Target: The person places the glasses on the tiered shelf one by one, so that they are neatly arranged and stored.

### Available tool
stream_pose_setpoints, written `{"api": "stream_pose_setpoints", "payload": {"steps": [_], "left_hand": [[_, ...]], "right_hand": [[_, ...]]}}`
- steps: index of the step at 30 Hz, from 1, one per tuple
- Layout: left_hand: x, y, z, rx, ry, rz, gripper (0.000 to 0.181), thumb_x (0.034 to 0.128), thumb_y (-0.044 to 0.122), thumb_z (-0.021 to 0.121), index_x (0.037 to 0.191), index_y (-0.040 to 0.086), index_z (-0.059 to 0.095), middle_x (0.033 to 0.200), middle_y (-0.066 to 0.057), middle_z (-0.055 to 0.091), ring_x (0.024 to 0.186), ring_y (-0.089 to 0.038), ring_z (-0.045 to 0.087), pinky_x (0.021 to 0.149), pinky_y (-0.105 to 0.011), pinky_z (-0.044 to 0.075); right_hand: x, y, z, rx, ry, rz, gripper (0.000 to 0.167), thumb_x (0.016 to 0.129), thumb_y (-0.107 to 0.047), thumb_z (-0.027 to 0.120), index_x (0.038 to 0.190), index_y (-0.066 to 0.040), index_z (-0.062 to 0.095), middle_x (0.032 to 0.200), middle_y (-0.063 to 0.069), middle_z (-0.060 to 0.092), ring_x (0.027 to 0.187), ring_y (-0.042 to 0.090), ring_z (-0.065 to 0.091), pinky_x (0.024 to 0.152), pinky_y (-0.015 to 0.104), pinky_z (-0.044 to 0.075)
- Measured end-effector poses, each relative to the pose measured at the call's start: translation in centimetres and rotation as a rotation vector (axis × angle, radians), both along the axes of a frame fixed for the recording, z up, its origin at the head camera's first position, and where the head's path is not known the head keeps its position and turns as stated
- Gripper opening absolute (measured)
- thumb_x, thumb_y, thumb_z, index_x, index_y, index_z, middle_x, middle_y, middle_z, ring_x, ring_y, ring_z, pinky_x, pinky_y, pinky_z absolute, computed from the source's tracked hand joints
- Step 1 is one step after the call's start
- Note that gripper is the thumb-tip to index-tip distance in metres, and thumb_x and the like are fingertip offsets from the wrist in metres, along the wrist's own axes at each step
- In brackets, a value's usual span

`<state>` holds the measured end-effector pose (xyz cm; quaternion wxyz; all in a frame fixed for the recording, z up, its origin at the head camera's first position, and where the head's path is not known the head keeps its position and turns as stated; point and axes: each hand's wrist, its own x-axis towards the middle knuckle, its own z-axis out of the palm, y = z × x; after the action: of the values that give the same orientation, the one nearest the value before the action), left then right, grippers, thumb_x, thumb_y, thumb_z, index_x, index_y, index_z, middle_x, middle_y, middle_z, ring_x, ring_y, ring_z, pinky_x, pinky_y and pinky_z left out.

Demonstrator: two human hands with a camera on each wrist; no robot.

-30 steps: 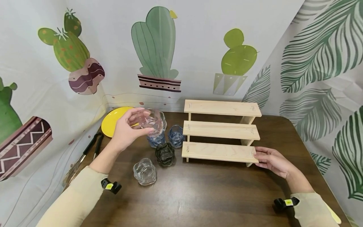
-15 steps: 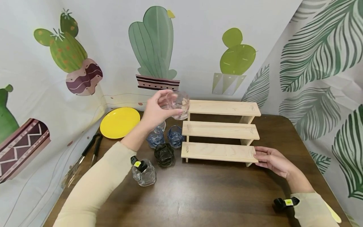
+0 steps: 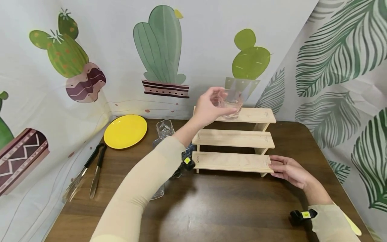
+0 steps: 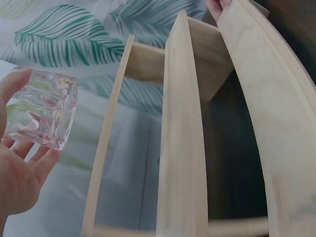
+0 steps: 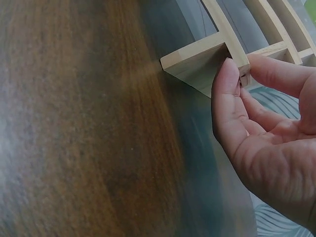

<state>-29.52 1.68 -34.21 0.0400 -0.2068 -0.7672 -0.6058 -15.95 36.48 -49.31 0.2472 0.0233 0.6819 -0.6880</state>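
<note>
My left hand (image 3: 208, 106) grips a clear, faintly pink drinking glass (image 3: 233, 101) between thumb and fingers. It holds the glass in front of and above the top board of a three-tier wooden shelf (image 3: 232, 162). In the left wrist view the glass (image 4: 47, 106) is apart from the boards. My right hand (image 3: 291, 171) pinches the right end of the lowest board; the right wrist view shows thumb and fingertips on either side of that board end (image 5: 237, 54). Left of the shelf, a clear glass (image 3: 165, 127) stands at the back, and other glasses are partly hidden by my left arm.
A yellow plate (image 3: 125, 131) lies at the back left of the brown wooden table (image 3: 229, 208). Black-handled metal tongs (image 3: 96, 171) lie by the left edge. Cactus- and leaf-printed cloth hangs behind and to the right.
My left hand has carried the pink glass rightward and up, from above the other glasses to the top board. The right hand stays on the lowest board's end.
</note>
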Motion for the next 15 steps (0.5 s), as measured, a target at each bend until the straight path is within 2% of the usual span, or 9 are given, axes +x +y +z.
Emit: {"api": "stream_pose_setpoints", "payload": {"steps": [4, 8, 15], "left_hand": [[-0.5, 2.7, -0.3, -0.023, -0.023, 0.004, 0.075, 0.0737, 0.03, 0.097, 0.136, 0.019, 0.057, 0.124, 0.002, 0.069, 0.106, -0.008, 0.061, 0.089, -0.021, 0.051], [-0.6, 5.1, -0.6, -0.038, -0.038, 0.025, 0.075, 0.0743, 0.031, 0.097, 0.137, 0.018, 0.057, 0.121, 0.007, 0.069, 0.104, -0.004, 0.059, 0.088, -0.018, 0.049], [-0.7, 8.2, -1.8, -0.047, -0.035, 0.055, 0.076, 0.0716, 0.031, 0.098, 0.135, 0.018, 0.059, 0.121, 0.004, 0.071, 0.101, -0.001, 0.058, 0.086, -0.015, 0.047]], "right_hand": [[0.0, 0.0, -0.1, -0.001, -0.002, 0.0, 0.073, 0.104, -0.004, 0.059, 0.155, 0.019, 0.012, 0.12, 0.001, 0.062, 0.103, 0.013, 0.068, 0.087, 0.032, 0.059], [0.1, 0.1, -0.1, 0.0, -0.001, -0.003, 0.072, 0.104, -0.004, 0.058, 0.154, 0.019, 0.012, 0.119, 0.002, 0.063, 0.102, 0.013, 0.068, 0.086, 0.032, 0.059], [0.1, 0.0, -0.1, -0.007, -0.002, -0.004, 0.072, 0.104, -0.004, 0.059, 0.154, 0.018, 0.012, 0.119, 0.003, 0.063, 0.102, 0.014, 0.068, 0.086, 0.032, 0.059]]}}
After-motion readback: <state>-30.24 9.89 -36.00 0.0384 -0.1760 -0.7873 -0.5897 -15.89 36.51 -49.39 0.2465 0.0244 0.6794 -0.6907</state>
